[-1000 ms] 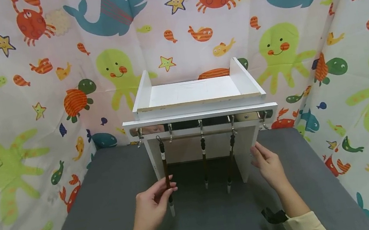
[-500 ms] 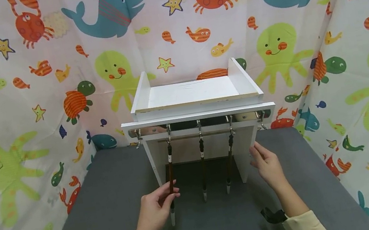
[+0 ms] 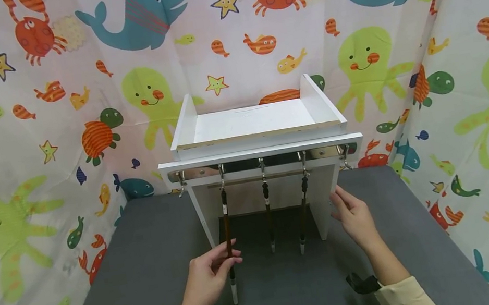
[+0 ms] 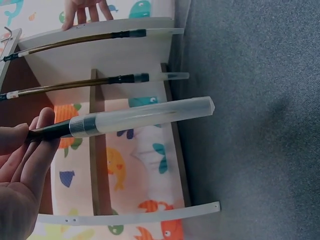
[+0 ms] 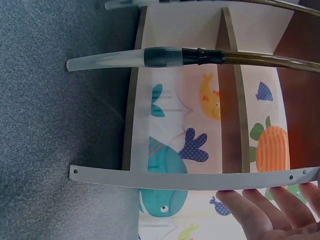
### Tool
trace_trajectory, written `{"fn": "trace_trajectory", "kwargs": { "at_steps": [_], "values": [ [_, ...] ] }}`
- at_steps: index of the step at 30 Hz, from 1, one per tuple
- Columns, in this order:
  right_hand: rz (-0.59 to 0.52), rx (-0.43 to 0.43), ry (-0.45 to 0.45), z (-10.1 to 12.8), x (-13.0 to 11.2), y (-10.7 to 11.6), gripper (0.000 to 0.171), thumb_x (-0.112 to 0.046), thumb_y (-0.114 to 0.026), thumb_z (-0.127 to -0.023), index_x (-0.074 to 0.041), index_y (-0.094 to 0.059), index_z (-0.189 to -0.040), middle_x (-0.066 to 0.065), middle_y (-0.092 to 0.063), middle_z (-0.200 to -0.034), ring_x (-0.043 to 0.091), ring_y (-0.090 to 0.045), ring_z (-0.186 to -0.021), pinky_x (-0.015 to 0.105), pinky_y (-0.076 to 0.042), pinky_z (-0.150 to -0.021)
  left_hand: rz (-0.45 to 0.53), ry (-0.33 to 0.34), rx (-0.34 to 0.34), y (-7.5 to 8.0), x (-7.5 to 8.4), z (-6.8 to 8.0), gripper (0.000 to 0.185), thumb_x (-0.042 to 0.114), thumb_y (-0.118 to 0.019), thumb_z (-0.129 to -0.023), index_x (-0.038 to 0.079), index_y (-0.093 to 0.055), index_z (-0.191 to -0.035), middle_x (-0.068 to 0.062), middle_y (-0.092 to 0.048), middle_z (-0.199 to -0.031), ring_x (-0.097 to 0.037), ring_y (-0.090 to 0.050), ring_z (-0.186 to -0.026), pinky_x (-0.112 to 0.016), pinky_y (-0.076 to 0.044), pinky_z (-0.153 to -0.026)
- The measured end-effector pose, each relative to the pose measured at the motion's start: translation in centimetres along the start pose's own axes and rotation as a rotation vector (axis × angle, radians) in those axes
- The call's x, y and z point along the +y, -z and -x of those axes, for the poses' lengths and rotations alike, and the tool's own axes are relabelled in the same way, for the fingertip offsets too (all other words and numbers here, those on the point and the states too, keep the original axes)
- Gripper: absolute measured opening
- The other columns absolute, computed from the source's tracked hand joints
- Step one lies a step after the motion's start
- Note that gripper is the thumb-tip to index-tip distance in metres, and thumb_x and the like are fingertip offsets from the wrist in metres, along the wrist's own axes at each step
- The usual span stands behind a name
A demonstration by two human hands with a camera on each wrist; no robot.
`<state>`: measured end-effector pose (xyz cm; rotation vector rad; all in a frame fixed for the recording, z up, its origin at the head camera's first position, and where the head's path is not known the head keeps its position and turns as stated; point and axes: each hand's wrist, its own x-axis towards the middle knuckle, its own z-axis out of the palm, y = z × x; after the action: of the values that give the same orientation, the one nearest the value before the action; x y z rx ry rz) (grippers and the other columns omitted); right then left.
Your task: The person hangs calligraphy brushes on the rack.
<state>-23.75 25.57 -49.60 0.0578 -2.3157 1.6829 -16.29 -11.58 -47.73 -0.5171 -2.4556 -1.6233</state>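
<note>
In the head view, my left hand [image 3: 205,278] pinches the lower shaft of a calligraphy brush [image 3: 226,223], whose top meets the second hook from the left [image 3: 221,173]. Its translucent cap [image 4: 155,115] fills the middle of the left wrist view, thumb and fingers gripping the dark part above it. Two more capped brushes, a middle brush [image 3: 269,217] and a right brush [image 3: 304,215], hang from their own hooks. Against the right side panel [image 3: 329,208] of the white shelf [image 3: 262,143] rests my right hand [image 3: 356,217]; its extended fingers [image 5: 250,210] touch the panel.
Outermost hooks, a left hook [image 3: 181,183] and a right hook [image 3: 345,157], carry no brush. The shelf stands on a grey surface [image 3: 148,272] before a curtain [image 3: 228,44] printed with sea animals. A black strap [image 3: 362,282] lies by the right sleeve.
The left brush, earlier apart from and left of the second hook, moved right onto it and now hangs nearly straight. My left hand moved slightly right and down. My right hand stayed at the panel.
</note>
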Motion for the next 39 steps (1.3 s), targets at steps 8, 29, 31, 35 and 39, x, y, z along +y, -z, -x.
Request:
{"fn": "trace_trajectory", "kwargs": {
  "at_steps": [8, 29, 31, 35, 39],
  "values": [
    [0.001, -0.004, 0.001, 0.1, -0.1, -0.1, 0.057, -0.043, -0.049, -0.106, -0.012, -0.044, -0.153, 0.016, -0.048, -0.153, 0.035, -0.053, -0.134, 0.044, -0.059, -0.086, 0.023, 0.069, -0.008, 0.3, 0.8, -0.4, 0.036, 0.002, -0.070, -0.093, 0.017, -0.070, -0.126, 0.005, -0.077, -0.098, -0.010, -0.075, -0.086, -0.021, -0.059, -0.076],
    [0.012, -0.006, -0.036, 0.5, 0.2, 0.0, 0.060, -0.047, -0.050, -0.104, -0.012, -0.045, -0.153, 0.017, -0.048, -0.153, 0.036, -0.053, -0.134, 0.039, -0.059, -0.086, 0.007, -0.038, 0.054, -1.7, -4.0, -3.0, 0.026, -0.003, -0.069, -0.093, 0.015, -0.073, -0.110, -0.002, -0.078, -0.102, -0.020, -0.076, -0.095, -0.024, -0.061, -0.081],
    [0.014, -0.010, -0.051, 0.7, 0.2, 0.1, 0.060, -0.047, -0.051, -0.104, -0.013, -0.045, -0.152, 0.017, -0.049, -0.152, 0.035, -0.054, -0.133, 0.038, -0.059, -0.086, -0.018, -0.032, 0.056, -1.8, -4.3, -3.3, 0.025, -0.001, -0.069, -0.093, 0.017, -0.074, -0.110, 0.000, -0.078, -0.101, -0.018, -0.076, -0.094, -0.023, -0.061, -0.080],
    [-0.013, -0.017, -0.057, 1.1, 0.2, 0.1, 0.055, -0.043, -0.050, -0.105, -0.012, -0.048, -0.151, 0.017, -0.049, -0.151, 0.035, -0.055, -0.131, 0.036, -0.059, -0.087, -0.078, -0.025, 0.054, -1.8, -4.7, -3.6, 0.025, 0.005, -0.069, -0.095, 0.019, -0.073, -0.115, 0.001, -0.077, -0.107, -0.017, -0.074, -0.097, -0.026, -0.061, -0.080],
    [-0.001, -0.024, -0.035, 1.4, -0.1, 0.4, 0.052, -0.039, -0.048, -0.107, -0.010, -0.049, -0.150, 0.018, -0.051, -0.149, 0.035, -0.057, -0.130, 0.035, -0.058, -0.090, -0.114, -0.034, 0.063, -0.8, -4.8, -3.9, 0.028, 0.010, -0.070, -0.096, 0.015, -0.071, -0.123, -0.003, -0.075, -0.118, -0.020, -0.072, -0.106, -0.035, -0.061, -0.084]
  ]
}}
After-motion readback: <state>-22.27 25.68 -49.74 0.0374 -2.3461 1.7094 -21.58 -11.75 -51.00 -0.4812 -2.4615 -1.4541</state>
